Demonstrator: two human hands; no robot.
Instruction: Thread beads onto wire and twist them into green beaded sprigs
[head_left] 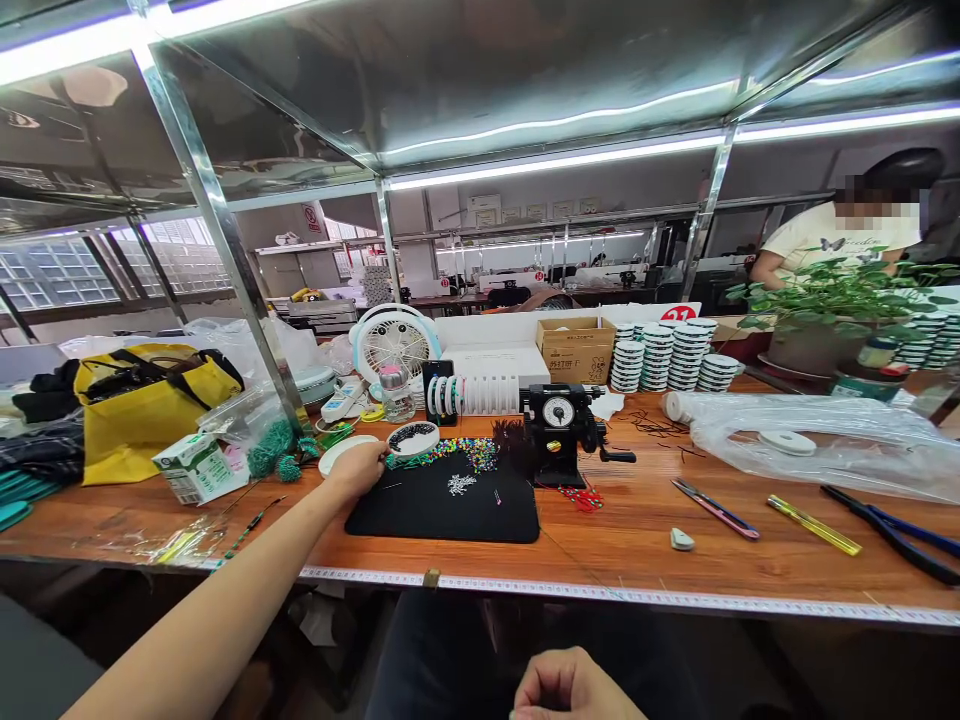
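Note:
My left hand (358, 467) reaches out over the wooden bench (630, 540) to the far left corner of a black mat (442, 510). Its fingers are curled at the edge of a pile of coloured beads (457, 453), beside a small round dish of dark beads (412, 438); what they pinch is too small to see. A cluster of small silvery pieces (460, 484) lies on the mat. My right hand (574, 688) rests low by my lap, fingers curled into a loose fist, contents hidden.
A black hand-crank counter machine (561, 432) stands behind the mat. Cutters (716, 508), a yellow tool (814, 525) and pliers (892, 530) lie to the right, by a plastic bag (810, 440). Stacked spools (667, 355), a fan (394, 343), a yellow bag (142, 405). A person sits far right.

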